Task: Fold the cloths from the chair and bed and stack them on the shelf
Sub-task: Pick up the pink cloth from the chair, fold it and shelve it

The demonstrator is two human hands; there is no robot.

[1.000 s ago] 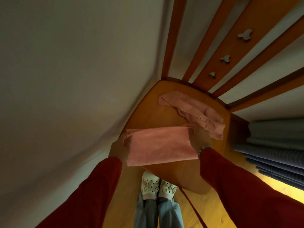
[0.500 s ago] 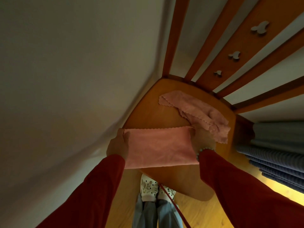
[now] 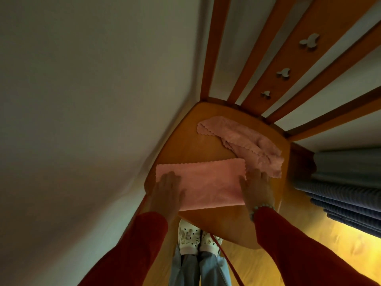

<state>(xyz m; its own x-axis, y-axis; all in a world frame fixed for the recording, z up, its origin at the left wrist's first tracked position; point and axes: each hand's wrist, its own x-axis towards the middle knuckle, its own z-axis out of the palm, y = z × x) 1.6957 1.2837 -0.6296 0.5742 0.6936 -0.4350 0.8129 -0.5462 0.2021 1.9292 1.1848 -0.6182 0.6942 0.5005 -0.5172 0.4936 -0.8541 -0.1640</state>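
A pink cloth [image 3: 208,182], folded into a flat rectangle, lies on the wooden chair seat [image 3: 185,141]. My left hand [image 3: 167,193] presses flat on its left end with straight fingers. At the cloth's right edge my right hand [image 3: 257,188] lies flat, fingers partly on the seat. A second pink cloth [image 3: 243,141], crumpled with scalloped edges, lies farther back on the seat, just beyond my right hand.
The white bed sheet [image 3: 82,120] fills the left side, right against the chair. The chair back's wooden slats [image 3: 288,58] rise at the top right. Blue and grey striped fabric [image 3: 346,182] hangs at the right. My feet [image 3: 195,238] stand on the wood floor.
The cloth has been laid flat on the seat. My left hand let go of its left edge and now presses down on top; my right hand flattened at the right edge.
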